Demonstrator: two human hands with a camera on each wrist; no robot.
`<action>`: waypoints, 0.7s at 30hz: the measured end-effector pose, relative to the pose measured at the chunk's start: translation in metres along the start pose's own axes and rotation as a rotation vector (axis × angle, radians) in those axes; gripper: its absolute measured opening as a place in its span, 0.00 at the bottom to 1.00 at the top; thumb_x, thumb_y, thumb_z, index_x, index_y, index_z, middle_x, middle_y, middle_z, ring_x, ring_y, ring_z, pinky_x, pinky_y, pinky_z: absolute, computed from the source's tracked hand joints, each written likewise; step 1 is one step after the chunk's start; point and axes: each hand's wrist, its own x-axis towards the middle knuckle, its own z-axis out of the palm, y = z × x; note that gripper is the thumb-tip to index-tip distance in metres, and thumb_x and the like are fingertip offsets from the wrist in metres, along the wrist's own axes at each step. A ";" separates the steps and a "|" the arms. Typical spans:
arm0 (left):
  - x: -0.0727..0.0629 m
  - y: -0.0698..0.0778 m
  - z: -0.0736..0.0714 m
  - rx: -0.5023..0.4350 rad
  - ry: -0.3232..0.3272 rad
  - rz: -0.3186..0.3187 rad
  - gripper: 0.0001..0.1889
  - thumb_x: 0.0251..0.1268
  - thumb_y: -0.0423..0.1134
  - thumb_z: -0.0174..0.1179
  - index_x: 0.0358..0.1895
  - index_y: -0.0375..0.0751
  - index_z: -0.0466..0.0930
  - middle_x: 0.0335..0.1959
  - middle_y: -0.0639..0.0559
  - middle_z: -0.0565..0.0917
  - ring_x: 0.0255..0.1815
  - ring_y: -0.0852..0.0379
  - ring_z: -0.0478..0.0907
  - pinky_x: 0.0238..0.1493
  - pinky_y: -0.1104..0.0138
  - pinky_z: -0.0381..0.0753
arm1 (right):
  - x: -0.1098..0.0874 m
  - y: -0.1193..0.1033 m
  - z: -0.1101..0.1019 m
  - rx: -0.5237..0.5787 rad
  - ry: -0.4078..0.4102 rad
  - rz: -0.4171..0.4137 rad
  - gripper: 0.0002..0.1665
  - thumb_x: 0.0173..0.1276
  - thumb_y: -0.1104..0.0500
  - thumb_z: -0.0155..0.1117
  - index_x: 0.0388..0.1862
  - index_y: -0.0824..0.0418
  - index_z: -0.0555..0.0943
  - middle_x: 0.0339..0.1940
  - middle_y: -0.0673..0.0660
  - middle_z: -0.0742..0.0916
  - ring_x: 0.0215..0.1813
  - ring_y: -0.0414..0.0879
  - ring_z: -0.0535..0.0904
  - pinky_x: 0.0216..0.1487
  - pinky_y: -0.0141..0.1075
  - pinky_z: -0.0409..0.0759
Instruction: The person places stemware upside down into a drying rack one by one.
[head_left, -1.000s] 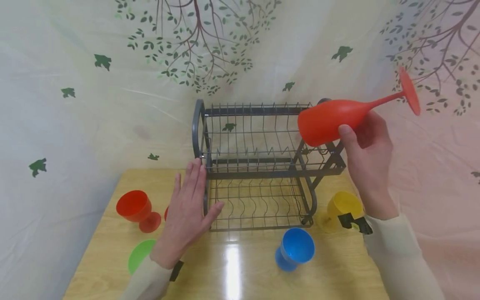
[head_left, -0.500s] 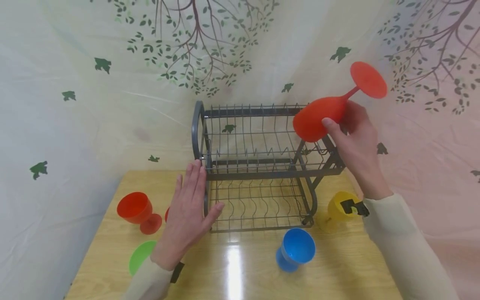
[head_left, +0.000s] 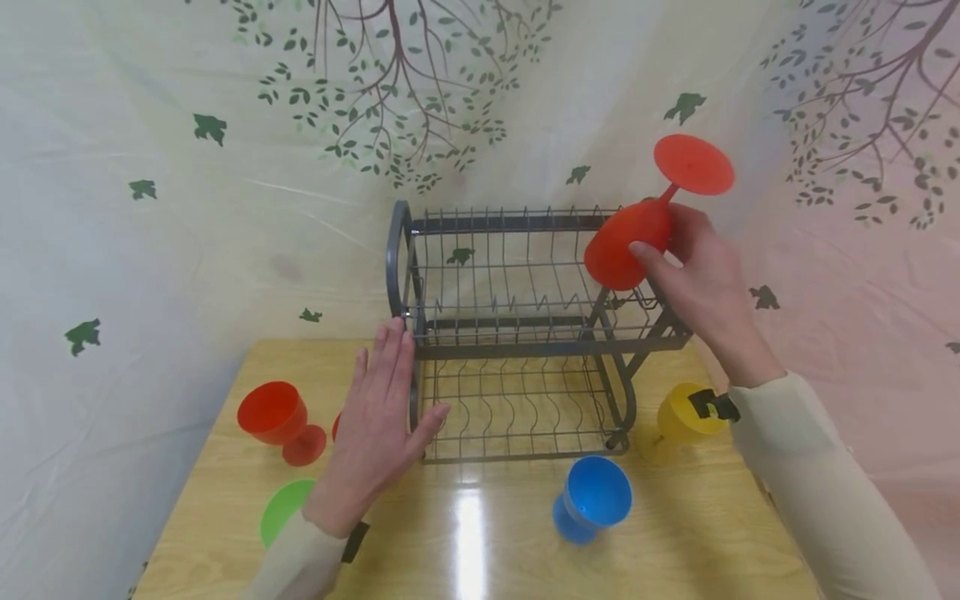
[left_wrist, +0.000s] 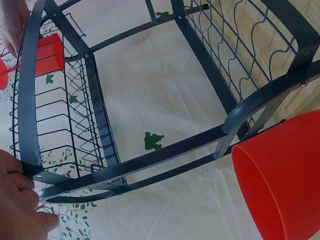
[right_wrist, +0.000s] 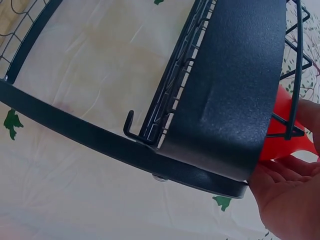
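Note:
My right hand (head_left: 701, 271) grips the bowl of a red plastic wine glass (head_left: 626, 243), its foot tilted up and its mouth down over the right end of the rack's upper tier. In the right wrist view the red bowl (right_wrist: 281, 127) shows behind the dark rack frame (right_wrist: 230, 95), with the fingers around it. My left hand (head_left: 375, 425) rests with straight fingers against the left side of the two-tier black dish rack (head_left: 547, 351). The left wrist view shows those fingers (left_wrist: 15, 192) at the frame and the red glass (left_wrist: 49, 55) inside the upper tier.
On the wooden table (head_left: 495, 533) a red goblet (head_left: 273, 414) lies at a tilt on the left, near a green cup (head_left: 283, 508) partly behind the left arm. A blue goblet (head_left: 596, 493) stands in front of the rack, and a yellow goblet (head_left: 682, 414) at its right.
My right hand has moved left and turned the red wine glass from nearly sideways to mouth-down over the upper tier. My left hand has stayed at the rack.

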 end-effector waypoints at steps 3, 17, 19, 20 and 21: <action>-0.001 0.000 0.001 0.001 -0.002 -0.002 0.48 0.80 0.69 0.28 0.80 0.26 0.52 0.85 0.37 0.49 0.85 0.40 0.44 0.82 0.44 0.46 | 0.001 0.000 0.000 -0.028 -0.037 -0.001 0.41 0.77 0.49 0.61 0.82 0.58 0.59 0.76 0.60 0.74 0.74 0.60 0.72 0.68 0.60 0.75; -0.001 0.001 0.000 0.005 -0.003 -0.001 0.47 0.80 0.69 0.28 0.81 0.28 0.50 0.85 0.39 0.48 0.84 0.37 0.47 0.81 0.43 0.48 | 0.007 -0.002 0.003 -0.095 -0.137 0.016 0.43 0.78 0.52 0.61 0.83 0.61 0.55 0.76 0.66 0.73 0.73 0.66 0.71 0.65 0.63 0.76; -0.001 0.001 0.000 0.005 -0.004 -0.003 0.48 0.80 0.69 0.28 0.81 0.28 0.50 0.85 0.39 0.48 0.84 0.37 0.47 0.81 0.42 0.48 | 0.008 -0.002 0.003 -0.097 -0.147 0.018 0.43 0.78 0.53 0.62 0.83 0.61 0.55 0.76 0.67 0.73 0.73 0.67 0.71 0.65 0.63 0.76; -0.001 0.001 0.000 0.005 -0.004 -0.004 0.48 0.80 0.69 0.28 0.81 0.27 0.50 0.85 0.39 0.48 0.84 0.37 0.47 0.81 0.43 0.48 | 0.009 -0.003 0.004 -0.097 -0.151 0.020 0.43 0.78 0.53 0.62 0.83 0.61 0.55 0.76 0.67 0.73 0.73 0.67 0.71 0.65 0.64 0.76; -0.001 0.001 0.000 0.004 -0.004 -0.004 0.48 0.80 0.69 0.28 0.81 0.26 0.51 0.85 0.38 0.48 0.84 0.38 0.46 0.81 0.43 0.48 | 0.009 -0.003 0.004 -0.099 -0.156 0.022 0.43 0.78 0.53 0.62 0.84 0.61 0.55 0.76 0.67 0.73 0.73 0.67 0.71 0.64 0.63 0.76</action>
